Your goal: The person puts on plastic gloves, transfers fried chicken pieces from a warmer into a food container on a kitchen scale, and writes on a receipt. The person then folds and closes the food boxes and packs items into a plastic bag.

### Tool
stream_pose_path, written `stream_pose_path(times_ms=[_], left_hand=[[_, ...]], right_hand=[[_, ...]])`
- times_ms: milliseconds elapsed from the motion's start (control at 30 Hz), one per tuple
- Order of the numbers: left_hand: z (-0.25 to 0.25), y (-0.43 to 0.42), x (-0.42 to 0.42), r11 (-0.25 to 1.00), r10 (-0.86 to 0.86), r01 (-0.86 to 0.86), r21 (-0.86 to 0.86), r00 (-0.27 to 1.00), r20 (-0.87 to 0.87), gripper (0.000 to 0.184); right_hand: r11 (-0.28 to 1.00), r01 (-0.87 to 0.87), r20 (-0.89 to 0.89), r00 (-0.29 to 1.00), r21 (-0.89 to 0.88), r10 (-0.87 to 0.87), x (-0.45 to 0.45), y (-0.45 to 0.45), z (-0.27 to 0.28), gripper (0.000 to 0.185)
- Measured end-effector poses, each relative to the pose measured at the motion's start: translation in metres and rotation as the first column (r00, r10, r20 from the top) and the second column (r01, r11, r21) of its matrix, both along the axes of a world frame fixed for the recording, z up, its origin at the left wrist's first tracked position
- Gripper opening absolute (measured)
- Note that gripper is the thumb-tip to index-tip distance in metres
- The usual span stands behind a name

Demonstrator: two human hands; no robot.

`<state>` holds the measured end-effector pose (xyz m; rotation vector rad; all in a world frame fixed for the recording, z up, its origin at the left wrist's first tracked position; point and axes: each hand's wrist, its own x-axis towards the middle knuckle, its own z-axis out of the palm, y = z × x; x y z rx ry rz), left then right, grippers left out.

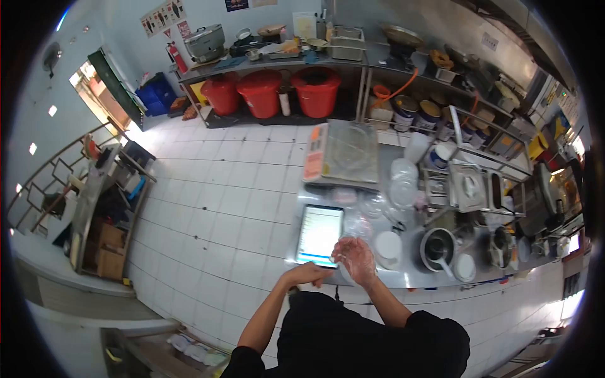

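Note:
A tablet (320,234) with a bright screen lies on the left part of the steel table (403,277). My left hand (307,274) is at its lower edge, fingers pointing right and somewhat apart, holding nothing visible. Just right of the tablet's lower corner is my right hand (357,259), palm partly turned up, fingers loosely bent and apart. A clear, shiny film like a thin plastic glove seems to cover it. Nothing can be made out in its grasp. A round white lid (388,246) sits to the right of this hand, and clear plastic packaging (358,225) lies above it.
Behind the tablet stands a flat box-like appliance (350,154). To the right are stacked clear containers (403,183), a metal pot (438,247) with a ladle, a smaller white lid (465,267) and a metal tray (468,188). Red bins (259,94) stand under the back counter.

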<state>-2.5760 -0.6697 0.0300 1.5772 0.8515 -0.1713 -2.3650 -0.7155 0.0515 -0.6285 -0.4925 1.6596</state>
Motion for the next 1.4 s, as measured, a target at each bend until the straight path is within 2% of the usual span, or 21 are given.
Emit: stream_pose_path(times_ms=[100,200,267,300,333,367,400,433,500,533,567,600,633,667,700,800,900,933,1067,1133,1400], left_hand=[[-0.074,0.039,-0.185,0.867,0.497,-0.484,-0.117,0.857,0.138,0.042],[-0.236,0.020,-0.417,0.420,0.885,-0.906,-0.055,0.423,-0.193,0.018],[-0.234,-0.036,-0.501,0.078,0.942,-0.986,0.144,0.026,-0.336,0.011],[-0.228,-0.063,-0.533,0.120,0.877,-0.976,0.180,0.020,-0.480,0.016],[-0.211,-0.080,-0.555,0.495,0.696,-0.863,0.100,0.325,-0.640,0.021],[-0.182,-0.096,-0.578,0.969,0.194,-0.248,0.014,0.720,-0.667,0.026],[-0.148,-0.093,-0.586,0.981,-0.137,0.192,0.025,0.779,-0.612,0.031],[-0.062,-0.023,-0.530,0.918,-0.389,0.321,-0.231,0.620,-0.682,0.043],[-0.104,0.031,-0.557,0.914,-0.309,0.405,0.018,0.725,-0.616,0.040],[-0.119,0.061,-0.567,0.888,-0.276,0.434,0.151,0.766,-0.580,0.039],[-0.198,0.104,-0.582,0.962,0.126,-0.259,-0.084,0.696,-0.706,0.034],[-0.264,0.148,-0.592,0.499,0.573,-0.860,0.100,0.241,-0.783,0.030],[-0.310,0.225,-0.594,0.775,0.487,-0.617,0.136,0.448,-0.749,0.029],[-0.323,0.300,-0.583,0.927,0.370,-0.282,0.249,0.568,-0.735,0.027],[-0.337,0.363,-0.565,0.776,0.615,-0.596,0.206,0.643,-0.456,0.029],[-0.317,0.542,-0.464,0.746,0.659,-0.666,-0.004,0.739,-0.139,0.038],[-0.341,0.695,-0.351,0.737,0.589,-0.614,0.282,0.789,0.176,0.020],[-0.323,0.731,-0.307,0.749,0.613,-0.649,0.134,0.756,0.231,0.018],[-0.208,0.855,-0.132,0.963,0.264,-0.257,-0.079,0.961,0.082,0.023],[-0.180,0.908,-0.075,0.979,-0.010,0.012,0.204,1.000,-0.008,0.023],[-0.168,1.176,0.120,0.724,0.135,-0.430,0.540,0.855,0.500,0.012]], right_hand=[[1.000,0.015,-0.026,1.000,-0.002,-0.015,-0.078,0.079,0.003,0.042],[0.999,-0.009,-0.070,0.998,0.036,0.012,-0.157,0.152,0.017,0.037],[0.993,-0.121,-0.004,0.993,-0.014,0.121,-0.203,0.200,0.009,0.039],[0.990,-0.138,0.013,0.990,-0.007,0.138,-0.223,0.218,0.002,0.040],[0.988,-0.157,0.034,0.987,0.001,0.157,-0.239,0.236,-0.006,0.042],[0.986,-0.169,0.050,0.984,0.004,0.168,-0.259,0.243,-0.017,0.043],[0.987,-0.151,0.050,0.987,-0.049,0.153,-0.276,0.242,-0.030,0.044],[0.988,-0.125,0.051,0.990,-0.092,0.130,-0.287,0.241,-0.041,0.044],[0.982,-0.022,0.106,0.993,-0.185,0.042,-0.295,0.266,-0.061,0.046],[0.950,0.122,0.170,0.983,-0.286,-0.076,-0.303,0.270,-0.070,0.045],[0.889,0.266,0.234,0.954,-0.372,-0.188,-0.312,0.277,-0.070,0.045],[0.883,0.277,0.151,0.960,-0.378,-0.236,-0.312,0.283,-0.066,0.039],[0.878,0.286,0.067,0.957,-0.385,-0.282,-0.311,0.289,-0.056,0.034],[0.861,0.330,0.072,0.942,-0.386,-0.328,-0.313,0.296,-0.059,0.033],[0.843,0.370,0.081,0.926,-0.391,-0.369,-0.308,0.308,-0.064,0.032],[0.829,0.467,0.065,0.880,-0.309,-0.471,-0.285,0.357,-0.078,0.031],[0.809,0.565,0.195,0.822,-0.160,-0.535,-0.256,0.426,-0.098,0.038],[0.800,0.587,0.228,0.802,-0.123,-0.553,-0.240,0.451,-0.102,0.041],[0.762,0.611,0.031,0.784,-0.215,-0.620,-0.148,0.612,-0.131,0.044],[0.758,0.613,0.216,0.789,-0.223,-0.575,-0.114,0.673,-0.113,0.045],[0.662,0.747,0.574,0.569,-0.062,-0.588,0.014,0.837,-0.059,0.041]])
